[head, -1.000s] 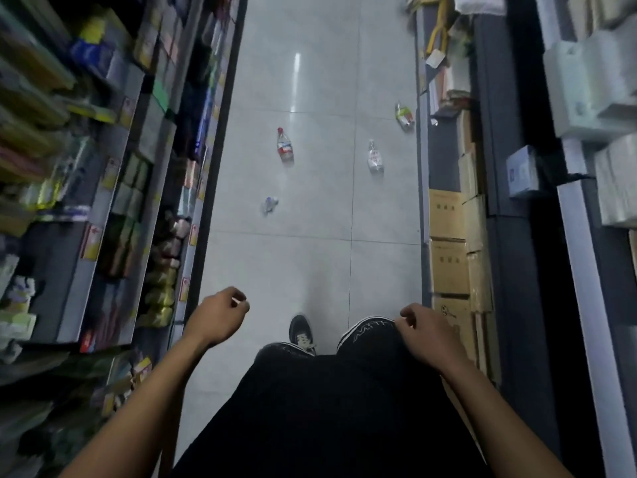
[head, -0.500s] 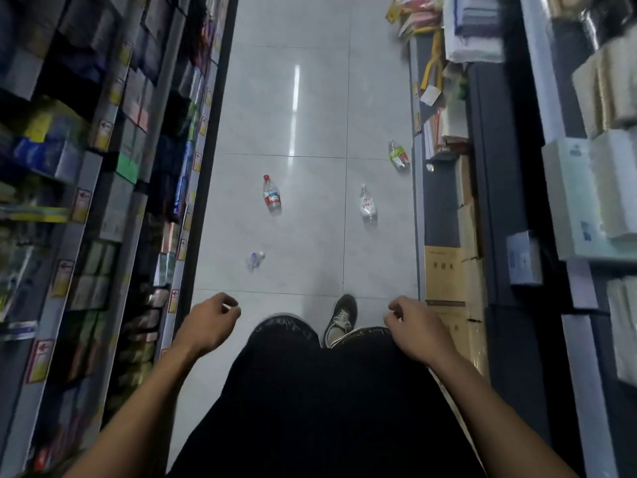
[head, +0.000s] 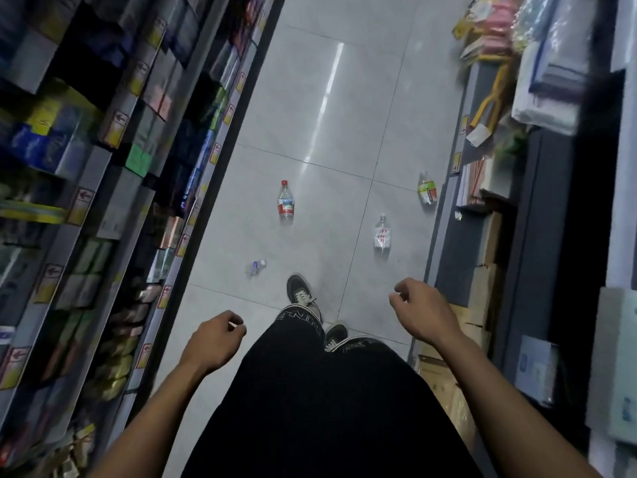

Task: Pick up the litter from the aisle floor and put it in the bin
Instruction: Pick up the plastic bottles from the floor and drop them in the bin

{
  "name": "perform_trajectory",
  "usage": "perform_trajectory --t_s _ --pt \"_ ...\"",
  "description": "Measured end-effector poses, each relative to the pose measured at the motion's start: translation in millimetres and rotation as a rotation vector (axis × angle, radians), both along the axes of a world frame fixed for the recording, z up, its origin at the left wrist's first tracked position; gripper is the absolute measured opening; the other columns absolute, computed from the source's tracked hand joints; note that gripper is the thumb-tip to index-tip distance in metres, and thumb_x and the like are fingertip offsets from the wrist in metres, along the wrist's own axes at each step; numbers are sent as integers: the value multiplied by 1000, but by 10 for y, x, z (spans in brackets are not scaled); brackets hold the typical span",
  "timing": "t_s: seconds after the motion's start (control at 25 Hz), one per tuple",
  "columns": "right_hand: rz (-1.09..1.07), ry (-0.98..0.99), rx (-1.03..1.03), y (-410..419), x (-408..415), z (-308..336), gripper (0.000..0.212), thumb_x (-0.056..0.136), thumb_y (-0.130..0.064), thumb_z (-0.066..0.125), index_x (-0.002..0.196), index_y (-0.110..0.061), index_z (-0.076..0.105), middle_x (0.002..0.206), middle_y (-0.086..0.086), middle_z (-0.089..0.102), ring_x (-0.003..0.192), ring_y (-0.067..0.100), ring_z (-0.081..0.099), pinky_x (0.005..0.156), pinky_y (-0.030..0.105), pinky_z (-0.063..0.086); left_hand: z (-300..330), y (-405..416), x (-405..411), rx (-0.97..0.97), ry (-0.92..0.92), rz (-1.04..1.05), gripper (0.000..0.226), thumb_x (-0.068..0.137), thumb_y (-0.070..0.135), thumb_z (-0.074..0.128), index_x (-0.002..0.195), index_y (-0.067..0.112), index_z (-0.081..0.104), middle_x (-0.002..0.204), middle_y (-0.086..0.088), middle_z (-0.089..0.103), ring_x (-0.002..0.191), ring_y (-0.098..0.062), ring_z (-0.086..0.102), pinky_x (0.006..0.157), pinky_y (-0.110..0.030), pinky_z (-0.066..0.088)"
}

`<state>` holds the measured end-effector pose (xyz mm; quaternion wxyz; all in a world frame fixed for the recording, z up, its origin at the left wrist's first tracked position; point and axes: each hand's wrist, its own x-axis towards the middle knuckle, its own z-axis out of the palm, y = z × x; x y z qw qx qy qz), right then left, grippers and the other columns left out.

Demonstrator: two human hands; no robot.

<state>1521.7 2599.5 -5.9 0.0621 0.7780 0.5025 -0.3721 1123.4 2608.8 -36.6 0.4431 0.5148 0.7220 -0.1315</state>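
Observation:
Litter lies on the pale tiled aisle floor ahead of me. A clear bottle with a red cap and red label point(head: 285, 205) lies mid-aisle. A clear bottle with a white label point(head: 381, 236) lies to its right. A green-labelled bottle point(head: 426, 188) rests by the right shelf base. A small crushed bottle point(head: 256, 267) lies nearest, just left of my forward shoe. My left hand point(head: 213, 341) and my right hand point(head: 422, 310) hang at waist height with loosely curled fingers, holding nothing. No bin is in view.
Stocked shelves point(head: 113, 160) with price tags line the left side. The right side has a dark shelf unit point(head: 537, 201), stacked cardboard boxes point(head: 482, 291) at floor level and packaged goods above. My legs in black trousers and dark shoes point(head: 301, 294) fill the lower middle.
I have walked forward along the aisle, so the bottles are nearer and lower in view. My left foot has stepped ahead. Both hands stay free, the right one raised slightly.

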Motion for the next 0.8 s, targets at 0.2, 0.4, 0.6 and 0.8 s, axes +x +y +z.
perform_trajectory --t_s 0.2,0.4,0.6,0.8 --pt "64 12 -129 667 -146 -211 36 96 -48 48 118 -26 66 114 -4 70 101 17 64 86 41 56 -199 879 160 -51 -18 39 16 92 40 52 102 34 64 98 9 69 90 -18 63 79 -35 50" --pt "309 44 -277 1525 -487 -1004 32 94 -45 48 112 -24 65 108 1 69 101 24 64 83 39 53 -856 1517 263 -120 -23 193 17 90 40 51 102 36 62 100 11 69 90 -18 62 75 -33 45" --pt "510 93 -382 2388 -1053 -2804 26 92 -38 48 101 -17 60 101 7 67 96 30 64 76 39 52 -2438 1903 300 -181 -21 357 17 89 42 51 101 35 61 101 9 69 93 -18 63 84 -36 52" --pt "423 118 -251 3186 -1765 -5013 42 96 -32 54 133 -11 57 124 11 67 115 30 61 94 41 51 -4695 2024 119 -172 79 364 29 91 36 59 117 23 63 118 -4 64 108 -26 59 90 -38 50"
